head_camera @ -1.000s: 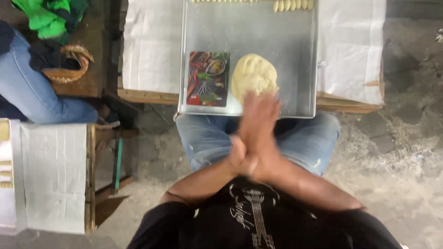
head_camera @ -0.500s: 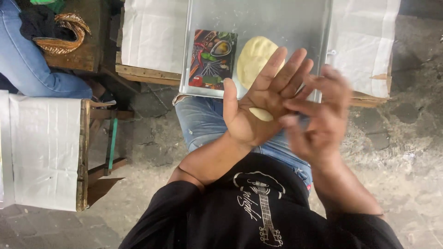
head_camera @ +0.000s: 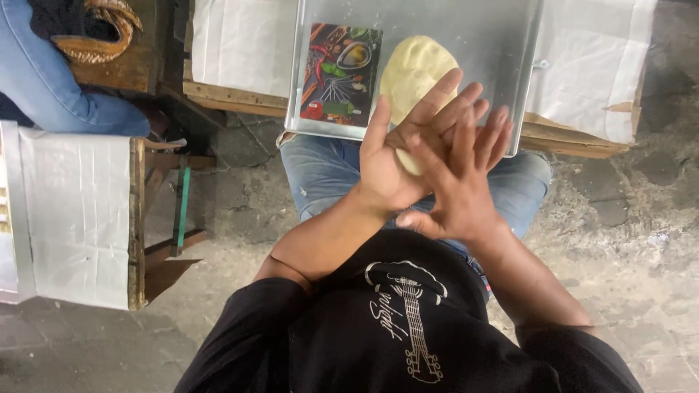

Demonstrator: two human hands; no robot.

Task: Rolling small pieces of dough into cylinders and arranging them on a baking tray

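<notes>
My left hand (head_camera: 384, 169) lies palm up over my lap, fingers spread toward the tray. My right hand (head_camera: 460, 188) lies flat across it, fingers apart. A small pale piece of dough (head_camera: 410, 162) shows between the two palms, mostly hidden. Just beyond the fingertips, a large lump of yellow dough (head_camera: 417, 67) rests on a shiny metal tray (head_camera: 495, 44). A colourful rectangular board (head_camera: 341, 73) with pictures of vegetables lies on the tray left of the lump.
The tray sits on a wooden table covered with white paper (head_camera: 233, 44). Another person's leg in blue jeans (head_camera: 51, 87) and a woven basket (head_camera: 95, 33) are at top left. A paper-covered bench (head_camera: 76, 218) stands at left on the rough concrete floor (head_camera: 626, 240).
A second ago my palms were pressed together. They then came apart, showing the dough piece on my left palm. Now my right hand lies over the left palm again.
</notes>
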